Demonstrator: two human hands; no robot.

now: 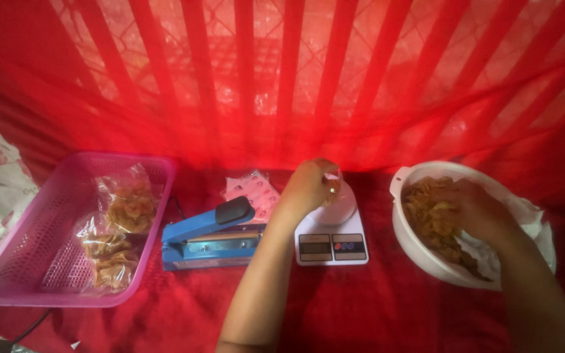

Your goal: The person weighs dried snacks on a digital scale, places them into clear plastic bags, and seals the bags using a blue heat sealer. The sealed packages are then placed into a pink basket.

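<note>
My left hand (308, 185) is closed on the mouth of a small clear plastic bag (332, 180) that stands on a white kitchen scale (331, 243). My right hand (479, 210) is inside a white perforated bowl (405, 229), buried among golden fried chips (429, 216); whether its fingers grip chips is hidden. The bowl stands right of the scale on a red cloth.
A blue heat sealer (210, 238) lies left of the scale, with a stack of empty clear bags (251, 191) behind it. A pink mesh basket (40, 248) at far left holds sealed chip packets (122, 229). Red curtain hangs over window bars behind.
</note>
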